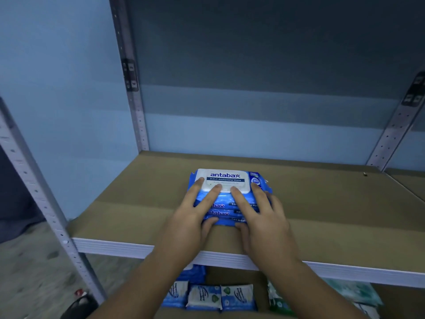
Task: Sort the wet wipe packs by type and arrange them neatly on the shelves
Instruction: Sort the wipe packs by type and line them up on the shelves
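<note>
Wet wipe packs (220, 295) mostly unsorted, job early, I judge. Upper shelf (322, 203): one blue antabax stack (226, 180) mid-front, about three high. Left hand (190, 217), right hand (266, 217) both on stack, fingers flat over top pack, thumbs against front edge, nothing gripped. Below: small blue-white row, green packs (351, 293) at right, all left to place.

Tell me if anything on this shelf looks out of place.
A small loose object lies on the shelf near its right rear corner, too small to identify. The antabax stack looks fairly square.
</note>
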Motion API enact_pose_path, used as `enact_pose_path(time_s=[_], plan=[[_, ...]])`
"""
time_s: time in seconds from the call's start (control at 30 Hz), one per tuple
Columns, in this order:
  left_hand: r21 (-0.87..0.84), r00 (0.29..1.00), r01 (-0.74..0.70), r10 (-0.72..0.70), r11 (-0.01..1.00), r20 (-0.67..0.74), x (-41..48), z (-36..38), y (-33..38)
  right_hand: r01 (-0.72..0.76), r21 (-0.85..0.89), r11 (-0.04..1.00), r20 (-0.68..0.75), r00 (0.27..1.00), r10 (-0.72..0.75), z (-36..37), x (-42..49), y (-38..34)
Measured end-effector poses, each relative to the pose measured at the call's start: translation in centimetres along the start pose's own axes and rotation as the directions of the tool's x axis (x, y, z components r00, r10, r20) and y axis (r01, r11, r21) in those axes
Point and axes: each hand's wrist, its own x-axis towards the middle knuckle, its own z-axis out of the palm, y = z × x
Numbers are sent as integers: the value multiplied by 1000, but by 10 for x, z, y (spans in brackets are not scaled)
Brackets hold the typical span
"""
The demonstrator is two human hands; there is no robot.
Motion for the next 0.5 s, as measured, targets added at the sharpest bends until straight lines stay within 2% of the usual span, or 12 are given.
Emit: enact_pose_path(time_s=[0.2,0.4,0.5], plan=[[23,999,29,-30,999,28,46,33,-26,-3,-7,1000,-31,1000,3,31,44,16],[-71,999,17,-14,997,43,94,65,-57,13,32,999,-122,992,-9,77,95,37],[-60,999,-42,41,997,-12,119,78,-71,39,44,998,-141,990,-32,93,120,46]])
